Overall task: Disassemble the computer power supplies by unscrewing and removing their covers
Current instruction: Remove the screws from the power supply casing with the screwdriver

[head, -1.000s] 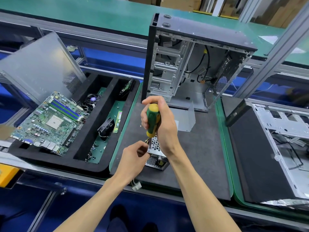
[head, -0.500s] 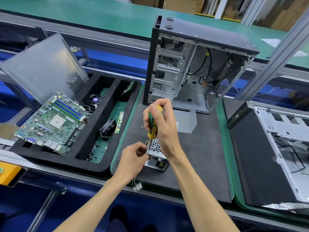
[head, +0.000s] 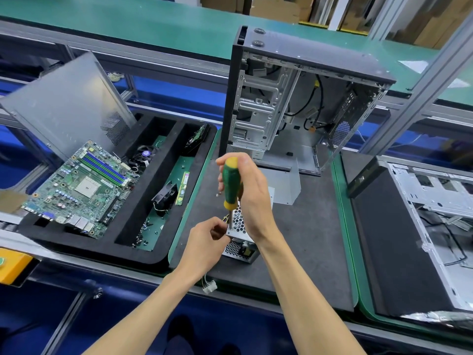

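A small silver power supply [head: 239, 248] with honeycomb vent holes sits on the black foam mat [head: 307, 239]. My right hand [head: 252, 193] grips a green and yellow screwdriver [head: 231, 184], held upright with its shaft tip on the supply's top near the left edge. My left hand [head: 207, 243] pinches the supply's near left corner, beside the coloured wires. A white connector [head: 210, 286] on those wires hangs over the mat's front edge. A bent silver metal cover [head: 286, 185] lies on the mat just behind my right hand.
An open tower case [head: 294, 103] stands behind the mat. A second case [head: 422, 226] lies on its side at the right. On the left, a black foam tray [head: 143, 254] holds a motherboard [head: 79, 190], fans, a RAM stick and loose screws. A grey side panel [head: 64, 103] leans behind it.
My right hand has shifted its hold round the screwdriver handle, so more of the green handle shows now. The left hand and the power supply stay in place.
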`<state>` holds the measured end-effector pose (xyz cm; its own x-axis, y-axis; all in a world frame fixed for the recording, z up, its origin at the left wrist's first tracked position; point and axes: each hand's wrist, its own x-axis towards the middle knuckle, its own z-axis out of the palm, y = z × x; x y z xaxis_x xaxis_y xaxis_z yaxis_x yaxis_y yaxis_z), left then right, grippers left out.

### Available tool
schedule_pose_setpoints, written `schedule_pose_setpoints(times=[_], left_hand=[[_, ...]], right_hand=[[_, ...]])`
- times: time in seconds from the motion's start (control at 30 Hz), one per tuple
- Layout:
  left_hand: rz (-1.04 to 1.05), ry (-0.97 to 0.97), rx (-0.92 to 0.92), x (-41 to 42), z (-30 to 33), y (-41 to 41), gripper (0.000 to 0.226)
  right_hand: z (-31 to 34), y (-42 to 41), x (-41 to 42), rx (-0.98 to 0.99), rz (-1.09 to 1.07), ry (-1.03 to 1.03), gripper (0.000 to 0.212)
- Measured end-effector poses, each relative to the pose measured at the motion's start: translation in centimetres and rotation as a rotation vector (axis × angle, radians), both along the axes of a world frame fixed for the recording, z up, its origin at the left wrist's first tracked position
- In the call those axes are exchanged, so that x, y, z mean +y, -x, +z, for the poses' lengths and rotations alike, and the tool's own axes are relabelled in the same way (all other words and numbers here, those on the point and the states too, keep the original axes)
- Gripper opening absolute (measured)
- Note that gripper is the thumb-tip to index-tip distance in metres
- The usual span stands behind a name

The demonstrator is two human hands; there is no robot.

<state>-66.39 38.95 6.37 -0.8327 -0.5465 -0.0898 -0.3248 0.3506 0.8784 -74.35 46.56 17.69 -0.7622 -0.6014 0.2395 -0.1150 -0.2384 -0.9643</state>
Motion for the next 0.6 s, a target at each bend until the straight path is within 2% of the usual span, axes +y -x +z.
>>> schedule_pose_setpoints(times=[0.07,0.17,0.3,0.43,0.6], left_hand=[[0.002,-0.002,0.007,0.04,0.01,-0.06,0.029],[-0.004,0.001,0.012,0.14,0.15,0.02,0.029],[-0.001,0.006,-0.008,0.21,0.35,0.19,0.026],[0.001,-0.001,-0.005,0.12,0.29,0.12,0.023],[-0.002,-0.005,-0.018,0.07,0.26,0.12,0.018]], right_hand=[[-0.02,0.26,0.08,-0.057,0.018,0.037,0.039],[-0.07,0.45,0.2,-0.091,0.042,0.057,0.03],[-0.28,0.53,0.2,-0.023,0.004,0.051,0.021],[-0.4,0.76,0.16,-0.06,-0.046,0.057,0.037],[-0.72,0.95,0.2,-0.073,-0.046,0.068,0.022]])
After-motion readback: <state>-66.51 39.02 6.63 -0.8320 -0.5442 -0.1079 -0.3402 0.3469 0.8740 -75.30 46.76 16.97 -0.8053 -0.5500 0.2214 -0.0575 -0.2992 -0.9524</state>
